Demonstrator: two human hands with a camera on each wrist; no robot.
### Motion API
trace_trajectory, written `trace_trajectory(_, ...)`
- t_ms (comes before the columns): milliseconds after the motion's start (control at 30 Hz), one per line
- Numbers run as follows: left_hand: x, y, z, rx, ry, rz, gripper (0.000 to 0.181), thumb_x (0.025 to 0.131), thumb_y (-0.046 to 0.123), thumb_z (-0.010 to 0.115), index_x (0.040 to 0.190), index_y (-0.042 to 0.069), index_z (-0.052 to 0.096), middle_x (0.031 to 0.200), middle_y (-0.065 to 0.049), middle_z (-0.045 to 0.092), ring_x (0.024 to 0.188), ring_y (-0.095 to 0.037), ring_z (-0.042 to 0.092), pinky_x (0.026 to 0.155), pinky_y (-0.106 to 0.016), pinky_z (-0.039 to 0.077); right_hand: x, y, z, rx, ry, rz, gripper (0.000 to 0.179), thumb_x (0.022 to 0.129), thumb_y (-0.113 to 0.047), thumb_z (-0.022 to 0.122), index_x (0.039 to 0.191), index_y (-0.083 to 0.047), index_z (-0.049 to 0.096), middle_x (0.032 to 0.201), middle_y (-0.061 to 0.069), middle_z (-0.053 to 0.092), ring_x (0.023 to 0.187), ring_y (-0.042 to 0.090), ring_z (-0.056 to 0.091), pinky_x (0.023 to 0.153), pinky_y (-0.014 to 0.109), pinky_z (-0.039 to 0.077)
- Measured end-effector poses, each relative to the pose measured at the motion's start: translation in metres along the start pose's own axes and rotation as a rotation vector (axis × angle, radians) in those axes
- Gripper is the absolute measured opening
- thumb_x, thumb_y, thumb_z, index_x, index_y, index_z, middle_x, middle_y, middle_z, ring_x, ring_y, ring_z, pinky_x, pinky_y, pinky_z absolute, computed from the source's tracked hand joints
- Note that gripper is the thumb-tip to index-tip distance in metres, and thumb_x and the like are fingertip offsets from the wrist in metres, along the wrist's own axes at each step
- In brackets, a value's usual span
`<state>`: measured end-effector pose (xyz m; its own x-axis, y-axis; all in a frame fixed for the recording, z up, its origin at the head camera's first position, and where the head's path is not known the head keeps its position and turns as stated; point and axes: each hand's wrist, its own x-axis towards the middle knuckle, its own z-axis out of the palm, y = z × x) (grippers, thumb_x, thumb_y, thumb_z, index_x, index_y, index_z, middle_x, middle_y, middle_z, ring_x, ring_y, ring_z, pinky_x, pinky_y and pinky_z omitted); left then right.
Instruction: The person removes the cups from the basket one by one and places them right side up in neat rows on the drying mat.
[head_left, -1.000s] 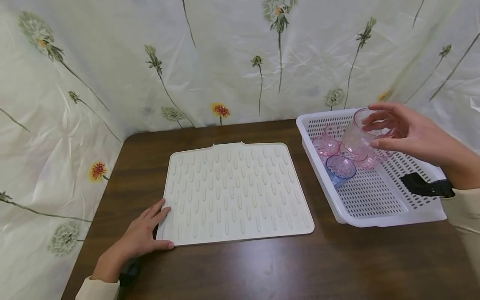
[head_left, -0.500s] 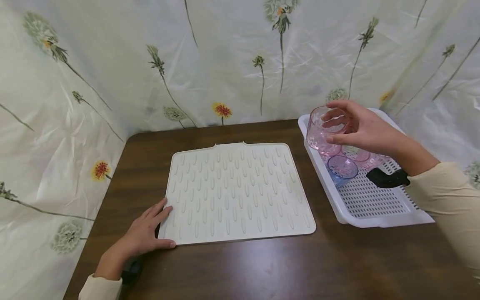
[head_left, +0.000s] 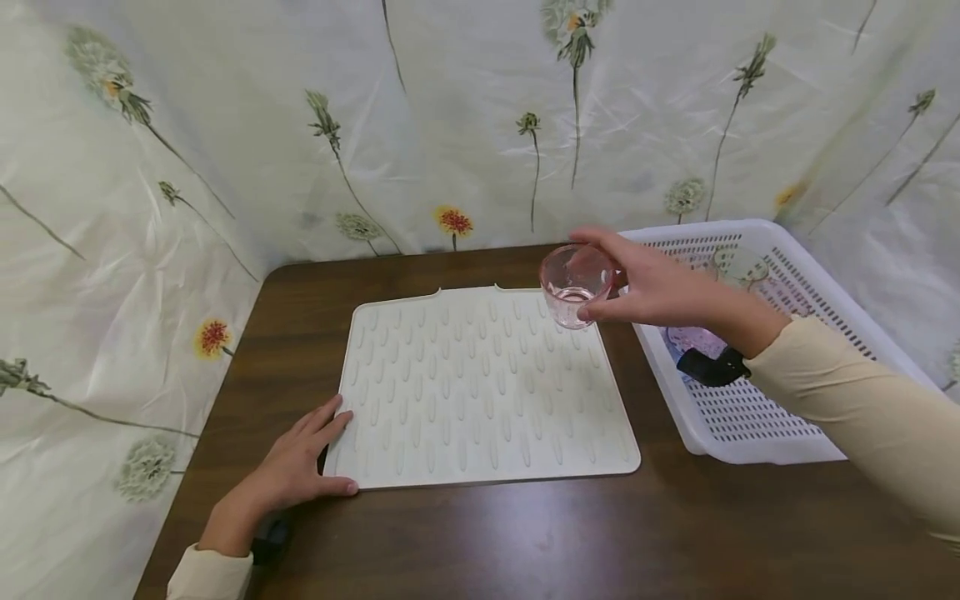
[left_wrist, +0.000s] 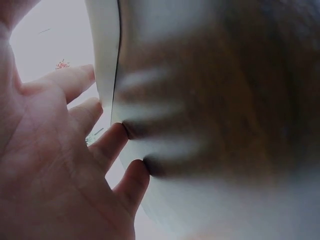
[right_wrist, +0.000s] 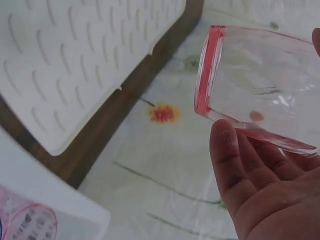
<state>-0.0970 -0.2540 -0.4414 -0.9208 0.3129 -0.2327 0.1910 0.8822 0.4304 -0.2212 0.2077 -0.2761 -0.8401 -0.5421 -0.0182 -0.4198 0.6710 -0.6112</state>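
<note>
A clear pink-tinted drinking glass (head_left: 564,279) is held up over the far right corner of the white ridged drying mat (head_left: 480,392). My right hand (head_left: 663,287) grips it by the side, thumb toward me and fingers on the far side. In the right wrist view the glass (right_wrist: 260,85) lies sideways across the picture, with a thick red-tinted base. My left hand (head_left: 292,467) rests with spread fingers at the mat's near left corner. The left wrist view shows its fingertips (left_wrist: 132,175) touching down along that edge.
Right of the mat stands a white perforated plastic basket (head_left: 765,452). A clear glass (head_left: 741,267) and pink ones show inside, partly hidden by my right arm. A dark wooden table (head_left: 525,533) lies beneath, with a flowered plastic sheet (head_left: 420,125) hanging behind.
My right hand has lifted the pink glass out of the basket and carried it left to above the mat's far right corner. The left hand has stayed at the mat's edge.
</note>
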Motion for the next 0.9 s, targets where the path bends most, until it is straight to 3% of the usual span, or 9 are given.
trace_trajectory(200, 0.001, 0.0, 0.0, 0.006, -0.001, -0.006, 0.104, 0.071, 0.058, 0.081, 0.153, 0.01, 0.038, 0.166, -0.016, 0.018, 0.148, -0.047, 0.023, 0.109, -0.072, 0.029, 0.014, -0.011, 0.019, 0.034, -0.03, -0.041, 0.084, 0.083, -0.027, 0.081, 0.151, -0.014, 0.034, 0.137, 0.014, 0.057, 0.097, 0.024, 0.069, 0.08, 0.037, 0.056)
trace_trajectory(500, 0.005, 0.004, 0.0, -0.001, -0.012, -0.008, 0.104, 0.072, 0.058, 0.08, 0.153, 0.01, 0.037, 0.166, -0.015, 0.018, 0.148, -0.047, 0.023, 0.11, -0.071, 0.028, 0.048, -0.029, 0.054, 0.087, -0.07, -0.162, 0.079, 0.081, -0.026, 0.081, 0.146, -0.012, 0.039, 0.135, 0.011, 0.059, 0.121, 0.025, 0.058, 0.094, 0.046, 0.055)
trace_trajectory(667, 0.005, 0.006, -0.001, -0.011, -0.012, -0.006, 0.104, 0.072, 0.057, 0.081, 0.153, 0.01, 0.037, 0.166, -0.016, 0.018, 0.148, -0.047, 0.022, 0.11, -0.072, 0.027, 0.069, -0.031, 0.07, 0.099, -0.089, -0.151, 0.079, 0.081, -0.026, 0.08, 0.146, -0.012, 0.038, 0.136, 0.011, 0.058, 0.121, 0.024, 0.058, 0.094, 0.041, 0.056)
trace_trajectory(900, 0.002, 0.002, 0.0, 0.013, -0.013, -0.001, 0.104, 0.072, 0.056, 0.082, 0.153, 0.008, 0.038, 0.166, -0.018, 0.019, 0.147, -0.048, 0.024, 0.108, -0.071, 0.03, 0.096, -0.027, 0.093, 0.088, -0.107, -0.064, 0.082, 0.08, -0.029, 0.081, 0.147, -0.013, 0.036, 0.139, 0.011, 0.057, 0.125, 0.026, 0.057, 0.095, 0.041, 0.056)
